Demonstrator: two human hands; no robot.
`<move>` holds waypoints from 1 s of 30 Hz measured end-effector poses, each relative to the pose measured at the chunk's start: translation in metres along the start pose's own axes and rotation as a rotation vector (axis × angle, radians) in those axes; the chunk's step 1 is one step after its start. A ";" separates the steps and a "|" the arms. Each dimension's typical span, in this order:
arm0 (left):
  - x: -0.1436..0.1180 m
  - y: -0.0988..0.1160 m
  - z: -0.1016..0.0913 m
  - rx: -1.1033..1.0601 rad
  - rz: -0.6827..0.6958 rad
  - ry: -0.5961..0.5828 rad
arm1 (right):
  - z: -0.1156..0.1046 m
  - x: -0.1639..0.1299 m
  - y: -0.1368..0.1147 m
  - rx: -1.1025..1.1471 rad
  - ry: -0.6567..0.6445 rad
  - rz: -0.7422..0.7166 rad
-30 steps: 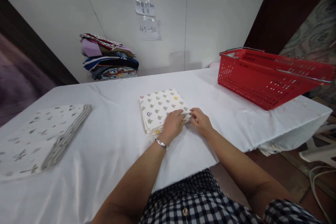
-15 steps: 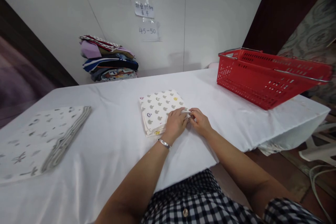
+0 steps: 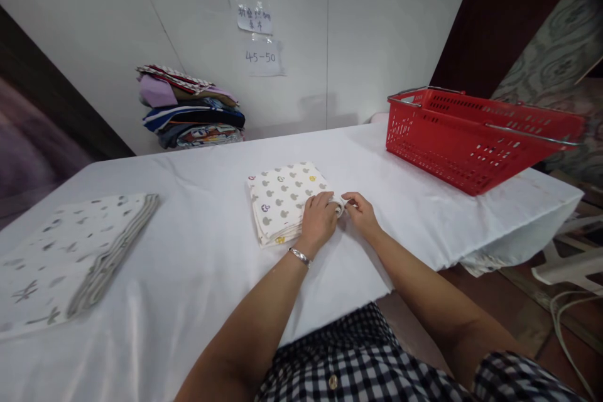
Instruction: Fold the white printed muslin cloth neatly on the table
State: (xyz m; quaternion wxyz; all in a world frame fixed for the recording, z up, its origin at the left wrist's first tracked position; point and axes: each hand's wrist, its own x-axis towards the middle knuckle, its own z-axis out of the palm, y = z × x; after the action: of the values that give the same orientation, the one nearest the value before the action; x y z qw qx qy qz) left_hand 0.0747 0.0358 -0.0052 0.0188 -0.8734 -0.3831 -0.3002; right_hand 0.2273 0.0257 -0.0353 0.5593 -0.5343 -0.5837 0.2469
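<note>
A folded white cloth (image 3: pixel 287 198) with grey, yellow and purple mushroom-like prints lies in the middle of the table. My left hand (image 3: pixel 321 218) rests over its right front edge, fingers curled around the layers there. Close by on the right, my right hand (image 3: pixel 362 213) is closed in a pinch at the same edge, where a bit of the cloth curls up between the two hands. The exact grip of the fingertips is partly hidden. A second folded cloth (image 3: pixel 70 251), white with grey leaf-like prints, lies at the left.
A red plastic basket (image 3: pixel 438 144) with metal handles stands at the table's right side. Against the wall is a stack of folded fabrics (image 3: pixel 193 110). White cloth covers the table (image 3: pixel 198 301). Paper signs (image 3: pixel 261 58) hang on the wall, and a white stool (image 3: pixel 565 267) stands at the right.
The cloth's right edge now curls up more visibly between my hands. My right hand's fingers have moved slightly apart from my left hand. The view has shifted a little.
</note>
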 end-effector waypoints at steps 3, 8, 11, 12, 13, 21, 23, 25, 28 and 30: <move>-0.001 0.000 0.000 0.005 0.008 0.002 | 0.001 0.006 0.006 -0.005 -0.071 0.009; 0.001 0.003 0.000 0.017 0.020 -0.014 | 0.002 0.029 0.006 0.034 -0.132 0.146; 0.001 0.003 0.001 0.042 0.029 -0.027 | 0.009 0.050 0.003 0.026 -0.164 0.243; 0.001 0.002 0.002 0.053 0.031 -0.027 | 0.013 0.058 0.003 0.006 -0.183 0.266; 0.000 0.002 0.002 0.063 0.033 -0.026 | 0.017 0.066 0.003 -0.026 -0.203 0.282; -0.003 -0.002 0.006 0.083 0.064 0.003 | 0.059 0.133 0.007 -0.323 -0.308 0.209; -0.003 -0.002 0.007 0.078 0.063 0.003 | 0.067 0.147 0.007 -0.403 -0.337 0.172; -0.003 -0.003 0.007 0.073 0.059 -0.005 | 0.075 0.158 0.007 -0.473 -0.354 0.147; -0.004 -0.003 0.007 0.063 0.066 -0.032 | 0.086 0.172 0.011 -0.550 -0.365 0.139; -0.004 -0.002 0.006 0.043 0.070 -0.048 | 0.092 0.179 0.016 -0.584 -0.372 0.152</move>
State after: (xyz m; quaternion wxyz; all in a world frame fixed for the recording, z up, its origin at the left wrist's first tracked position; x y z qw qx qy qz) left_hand 0.0747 0.0364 -0.0129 0.0391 -0.8925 -0.3591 -0.2701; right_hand 0.1836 0.2203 -0.0026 0.2469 -0.6596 -0.6801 0.2037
